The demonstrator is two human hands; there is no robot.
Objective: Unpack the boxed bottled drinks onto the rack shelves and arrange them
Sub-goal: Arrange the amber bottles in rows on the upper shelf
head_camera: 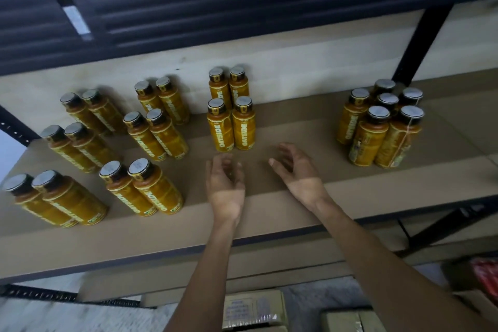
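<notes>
The left hand (225, 180) and right hand (299, 172) hold nothing, fingers loose, just in front of 4 bottles (231, 127) on the shelf (269, 210). Stand the next 2 straight, right in front.

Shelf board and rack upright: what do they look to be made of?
Shelf board: probably fibreboard or a similar pressed board. It is flat matte brown with no visible grain and a thin dark front edge. Rack upright: likely painted metal, being slim, straight and uniformly black. Blur leaves both uncertain.
</notes>
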